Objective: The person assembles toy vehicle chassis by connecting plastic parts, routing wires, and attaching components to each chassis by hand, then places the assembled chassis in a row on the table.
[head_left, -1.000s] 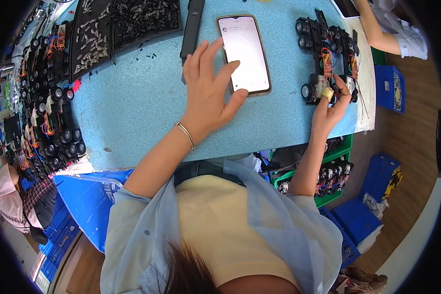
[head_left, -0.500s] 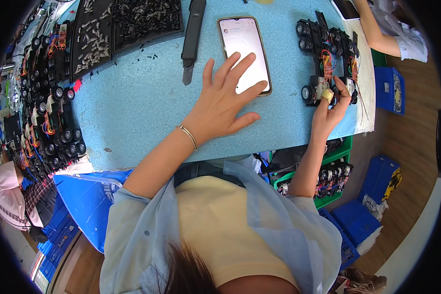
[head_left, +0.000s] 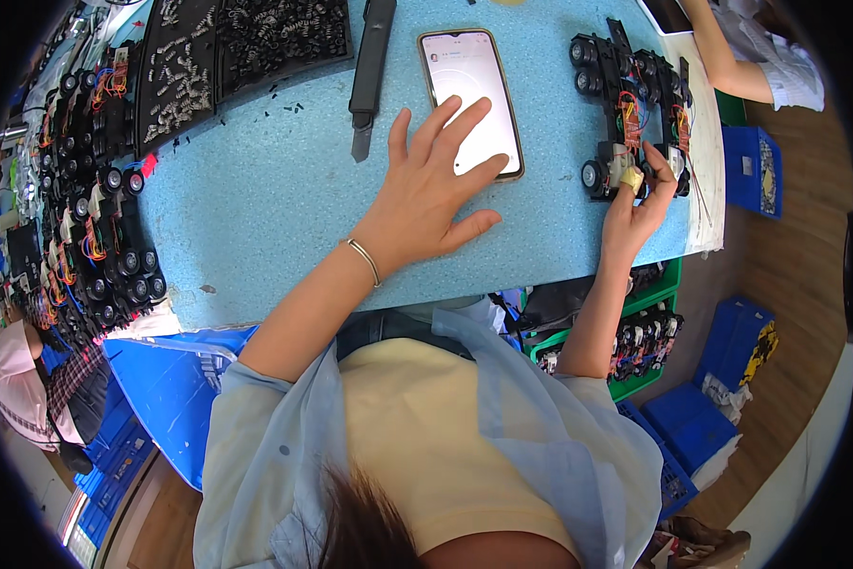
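Observation:
My left hand [head_left: 431,190] lies spread open, its fingertips over the lower part of a smartphone [head_left: 469,85]. The phone lies face up with a pale lit screen, in a dark case. On the right, my right hand [head_left: 642,206] has its thumb and fingers apart, with nothing visible between them. Its thumb wears a yellow wrap [head_left: 632,178] and reaches the near end of a black toy vehicle chassis [head_left: 593,66] with wheels and coiled copper-coloured wires. A second similar chassis [head_left: 683,95] stands just right of it, partly behind my fingers.
A black-handled blade tool [head_left: 374,66] lies left of the phone. Black trays of springs [head_left: 175,85] and small black parts [head_left: 284,38] sit at the far left. Several wheeled chassis [head_left: 104,237] crowd the left edge. Another person's arm [head_left: 725,62] rests at the far right.
The view has shifted very slightly. Both hands keep almost the same place and pose, and the phone and chassis stay where they were.

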The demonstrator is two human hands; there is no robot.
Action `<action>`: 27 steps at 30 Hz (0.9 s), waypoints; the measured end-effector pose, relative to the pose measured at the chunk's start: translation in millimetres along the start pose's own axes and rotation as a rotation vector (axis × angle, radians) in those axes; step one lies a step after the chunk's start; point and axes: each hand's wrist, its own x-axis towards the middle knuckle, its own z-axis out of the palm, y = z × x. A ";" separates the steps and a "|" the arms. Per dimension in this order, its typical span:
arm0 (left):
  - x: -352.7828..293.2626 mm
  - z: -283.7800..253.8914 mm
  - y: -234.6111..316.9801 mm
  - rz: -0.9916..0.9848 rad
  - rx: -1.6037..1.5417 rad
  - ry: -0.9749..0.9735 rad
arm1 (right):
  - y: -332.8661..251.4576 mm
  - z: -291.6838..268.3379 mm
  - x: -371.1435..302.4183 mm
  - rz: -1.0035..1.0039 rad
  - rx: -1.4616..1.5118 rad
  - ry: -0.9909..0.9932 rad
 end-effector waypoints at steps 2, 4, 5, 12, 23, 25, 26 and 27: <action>0.3 -0.4 -0.7 -0.015 0.005 0.003 | -0.5 0.5 1.0 0.012 0.007 -0.006; -1.0 1.2 0.2 0.002 0.014 -0.007 | 0.4 -0.6 -0.3 0.014 0.007 -0.007; -1.0 2.2 0.0 0.019 0.025 -0.015 | 1.1 -0.3 -0.2 0.012 0.009 -0.006; -0.3 0.7 2.1 0.030 0.018 -0.038 | -0.5 -0.2 -1.0 0.007 0.019 0.001; -0.1 0.8 1.8 0.012 -0.026 -0.019 | -2.8 -0.2 -0.2 0.023 0.013 -0.012; 0.4 0.4 1.9 0.001 -0.006 0.004 | -2.9 1.8 -0.4 0.034 0.051 0.000; 0.6 0.1 2.0 -0.004 0.004 0.015 | -2.9 2.4 -0.8 0.038 0.071 0.007; 1.2 0.4 1.6 -0.002 0.004 0.018 | -2.5 2.1 -1.2 0.036 0.071 0.009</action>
